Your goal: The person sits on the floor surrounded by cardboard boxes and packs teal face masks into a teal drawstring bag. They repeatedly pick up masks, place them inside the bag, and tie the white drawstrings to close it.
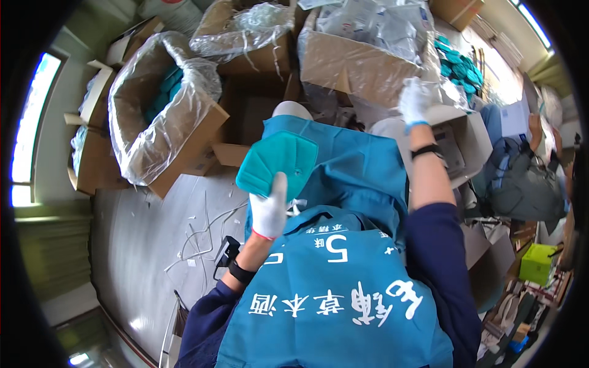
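My left hand (270, 211), in a white glove, is closed on a small fanned stack of teal folded face masks (279, 161) above my lap. The thumb lies across their near side. My right hand (418, 101), also white-gloved, is raised at the front right, near a carton (362, 64) of clear plastic bags (374, 27). Motion smears its fingers, so I cannot make out whether anything is in them. Just below that hand stands an open white box (466, 141). A teal apron (331, 282) with white printing covers my lap.
To the left, a plastic-lined carton (162, 153) holds more teal masks (164, 92). Another lined carton (245, 52) stands at the back. Teal pieces (457, 66) are heaped at the far right, close to another person (524, 178). Loose white straps (205, 236) litter the floor.
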Demonstrator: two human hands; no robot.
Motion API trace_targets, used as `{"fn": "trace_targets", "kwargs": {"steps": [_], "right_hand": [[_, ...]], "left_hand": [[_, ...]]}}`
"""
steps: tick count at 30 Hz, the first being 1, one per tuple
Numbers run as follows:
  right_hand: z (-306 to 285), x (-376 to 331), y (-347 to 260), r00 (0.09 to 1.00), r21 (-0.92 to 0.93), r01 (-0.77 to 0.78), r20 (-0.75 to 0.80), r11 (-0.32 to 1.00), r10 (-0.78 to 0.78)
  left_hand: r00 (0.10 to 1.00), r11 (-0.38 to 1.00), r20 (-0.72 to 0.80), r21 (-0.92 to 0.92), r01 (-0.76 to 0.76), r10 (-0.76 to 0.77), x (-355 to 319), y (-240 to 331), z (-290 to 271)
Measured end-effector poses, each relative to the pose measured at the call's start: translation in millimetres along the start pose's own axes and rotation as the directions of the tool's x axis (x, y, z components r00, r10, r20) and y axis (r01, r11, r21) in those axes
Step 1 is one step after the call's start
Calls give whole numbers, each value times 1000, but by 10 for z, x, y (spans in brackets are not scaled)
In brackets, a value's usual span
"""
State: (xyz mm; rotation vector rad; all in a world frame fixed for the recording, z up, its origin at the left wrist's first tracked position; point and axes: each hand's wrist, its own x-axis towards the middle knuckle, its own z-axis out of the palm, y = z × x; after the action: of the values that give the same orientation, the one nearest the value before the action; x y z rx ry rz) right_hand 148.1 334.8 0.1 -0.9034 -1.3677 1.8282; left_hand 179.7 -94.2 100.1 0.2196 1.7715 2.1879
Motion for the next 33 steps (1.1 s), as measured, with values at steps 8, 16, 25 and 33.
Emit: {"fn": "trace_targets", "kwargs": {"steps": [8,16,25,33], "right_hand": [[612,-2224,-238,578,166,-489,797,856,176],[566,-2153,-270,879,-101,-204,419,974,228],[832,-2276,-86,887,41,-183,437,982,147],[775,-2233,-134,848,-181,-290,405,940,340]], "left_hand": [[421,73,889,-415,907,-177,329,-222,380],[822,726,303,-387,569,-483,336,-848,67],[993,988,-113,-153,-36,19,879,-614,474],[984,959,-47,-235,157,-172,867,-608,329]]}}
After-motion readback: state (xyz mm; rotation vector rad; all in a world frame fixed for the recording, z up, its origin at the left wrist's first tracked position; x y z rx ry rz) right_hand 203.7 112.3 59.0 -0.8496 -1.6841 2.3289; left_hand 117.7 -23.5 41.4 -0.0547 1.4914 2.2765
